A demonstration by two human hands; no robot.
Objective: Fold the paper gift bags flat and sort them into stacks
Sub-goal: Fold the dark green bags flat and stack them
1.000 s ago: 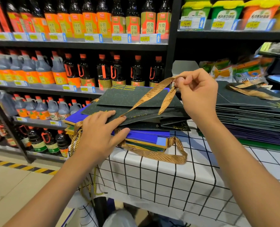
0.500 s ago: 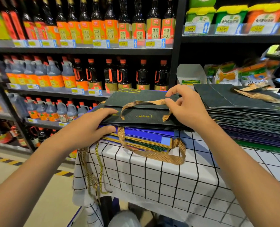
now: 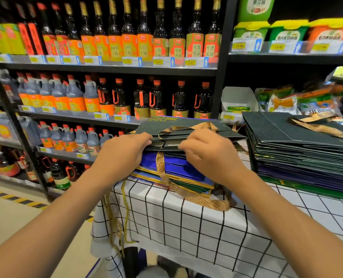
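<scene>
Left hand [image 3: 126,151]: fingers closed on the near left edge of the dark green gift bag [image 3: 188,131], thumb on top.
Right hand [image 3: 206,155]: fingers curled and pinched on the same bag's near edge, just right of the left hand.
Dark green gift bag: folded nearly flat, topmost on the left stack [image 3: 176,173], near the table's front left corner; gold ribbon handle [image 3: 186,128] lies across its top.
Left stack: blue, green and gold-edged bags; a gold ribbon loop [image 3: 196,199] hangs over the front edge.
Right stack [image 3: 303,157]: taller, dark green over purple bags, near the table's right edge, apart from the left stack.
Table [image 3: 186,227]: white cloth, black grid.
Behind: shelves of sauce bottles [image 3: 126,43].
</scene>
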